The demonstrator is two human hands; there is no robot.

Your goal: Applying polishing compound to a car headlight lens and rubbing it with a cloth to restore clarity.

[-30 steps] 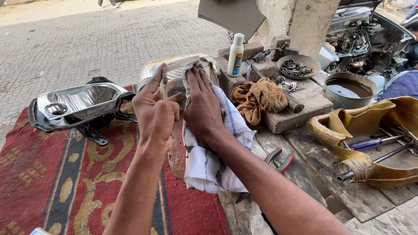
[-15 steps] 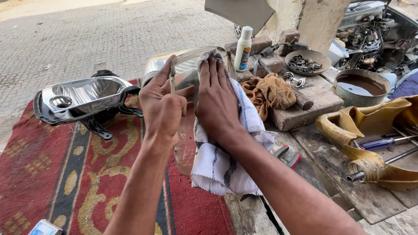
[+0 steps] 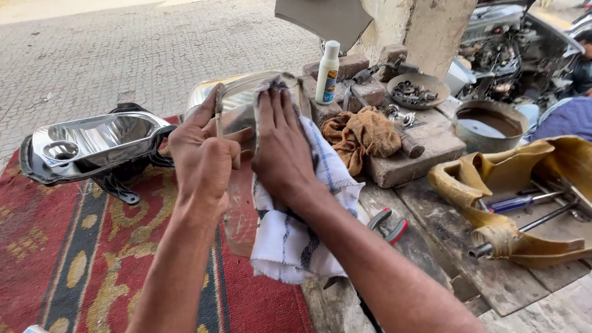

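My left hand (image 3: 202,157) grips the edge of a clear curved headlight lens (image 3: 240,102), held upright over a red patterned rug (image 3: 41,264). My right hand (image 3: 283,147) presses a white cloth with blue stripes (image 3: 292,233) flat against the lens, fingers pointing up. The cloth hangs down below my right wrist. A chrome headlight reflector housing (image 3: 95,145) lies on the rug to the left, apart from both hands.
A white bottle (image 3: 327,72), brown rag (image 3: 361,134), stone block (image 3: 409,158), bowl of small metal parts (image 3: 418,90) and metal pan of liquid (image 3: 490,125) sit on the right. Pliers (image 3: 386,224), a yellow tray with tools (image 3: 530,196). Another person (image 3: 586,107) at far right.
My right hand with the cloth has slid slightly up and across the lens. The view has shifted a little; the left hand keeps its hold.
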